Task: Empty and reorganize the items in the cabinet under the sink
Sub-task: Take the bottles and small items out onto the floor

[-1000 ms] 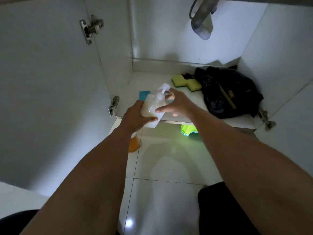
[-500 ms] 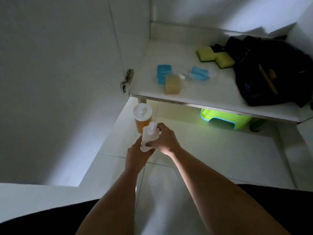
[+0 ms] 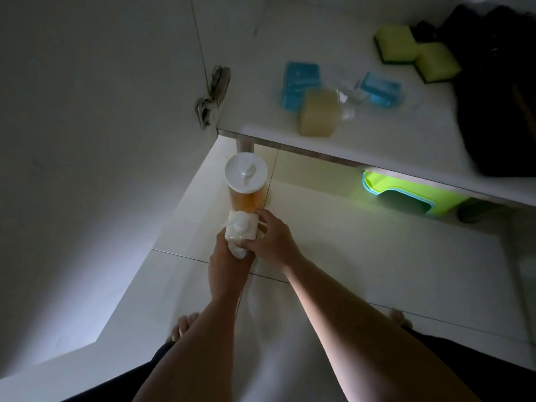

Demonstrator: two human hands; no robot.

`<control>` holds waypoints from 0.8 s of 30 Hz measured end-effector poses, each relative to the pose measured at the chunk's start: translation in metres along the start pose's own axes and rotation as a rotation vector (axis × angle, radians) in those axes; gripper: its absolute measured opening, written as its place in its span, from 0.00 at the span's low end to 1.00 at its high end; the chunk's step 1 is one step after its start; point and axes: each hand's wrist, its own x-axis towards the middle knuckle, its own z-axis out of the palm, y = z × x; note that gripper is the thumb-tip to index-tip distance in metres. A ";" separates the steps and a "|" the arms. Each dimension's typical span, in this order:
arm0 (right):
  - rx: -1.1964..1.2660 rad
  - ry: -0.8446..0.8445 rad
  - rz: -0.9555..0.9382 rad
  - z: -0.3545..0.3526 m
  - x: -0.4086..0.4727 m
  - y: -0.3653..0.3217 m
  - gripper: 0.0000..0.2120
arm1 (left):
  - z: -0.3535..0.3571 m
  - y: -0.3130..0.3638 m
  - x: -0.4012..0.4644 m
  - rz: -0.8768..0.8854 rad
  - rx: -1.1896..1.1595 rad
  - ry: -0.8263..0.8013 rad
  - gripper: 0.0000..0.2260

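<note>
Emptying step underway. Left hand (image 3: 224,264) and right hand (image 3: 271,242) both grip white pump bottle (image 3: 241,229), low over floor (image 3: 362,256), just beside orange jar (image 3: 246,184). Next: set bottle upright on tile, release, reach back to cabinet shelf (image 3: 377,137) for blue packs (image 3: 300,82), sponges (image 3: 417,53), black bag (image 3: 499,97).

White pump bottle (image 3: 242,229), translucent matt plastic, held in both hands. At its 12 o'clock, amber dispenser (image 3: 246,184): clear plastic body, smooth white plastic lid. Floor tiles (image 3: 362,245) glossy, reflective. Cabinet shelf (image 3: 377,140) smooth white laminate, metal hinge (image 3: 213,97) at 9 o'clock. Sponges: yellow-green pair (image 3: 417,52), rough foam; tan one (image 3: 319,113), porous. Blue sponges (image 3: 300,82) under shiny clear wrap. Black bag (image 3: 499,105), soft, crumpled. Green stool (image 3: 406,195), glossy plastic.
</note>
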 end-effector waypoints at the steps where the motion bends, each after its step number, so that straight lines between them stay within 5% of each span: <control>1: 0.013 0.019 0.004 0.003 0.000 -0.002 0.41 | 0.000 0.003 0.001 0.000 -0.016 0.012 0.32; 13: -0.118 0.003 0.045 0.011 0.014 -0.028 0.40 | -0.015 0.011 0.024 -0.033 0.028 -0.006 0.33; 20: -0.087 0.034 0.089 -0.052 -0.025 -0.034 0.44 | -0.027 0.034 -0.007 -0.202 0.348 -0.217 0.16; 24: -0.104 0.172 0.106 -0.107 -0.050 -0.039 0.39 | -0.035 0.084 -0.028 -0.041 0.418 -0.273 0.19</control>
